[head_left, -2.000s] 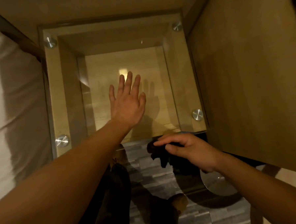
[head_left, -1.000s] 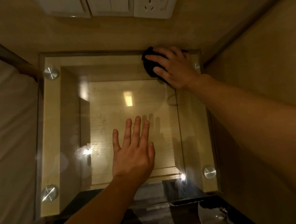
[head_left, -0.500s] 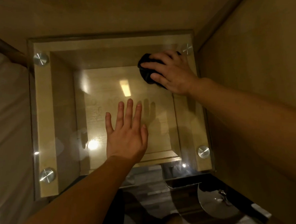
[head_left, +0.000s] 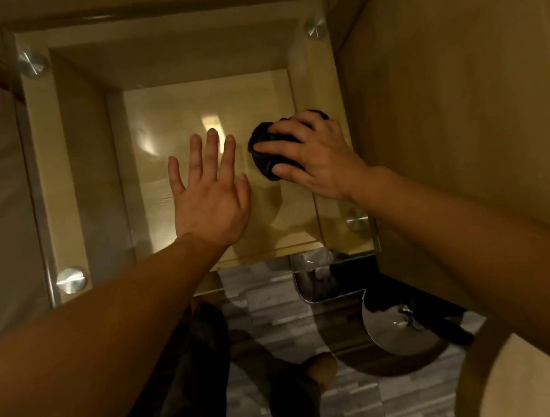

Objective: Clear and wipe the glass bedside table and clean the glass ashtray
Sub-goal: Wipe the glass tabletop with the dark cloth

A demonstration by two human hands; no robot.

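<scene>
A glass bedside table (head_left: pixel 74 174) with round metal studs at its corners fills the upper half of the frame, between pale bedding at left and a wood panel at right. The left hand (head_left: pixel 211 195) lies flat and open at centre, holding nothing. Beside it at centre right, the right hand (head_left: pixel 315 155) clamps a wadded black cloth (head_left: pixel 264 151) against the glass; no writing is legible.
</scene>
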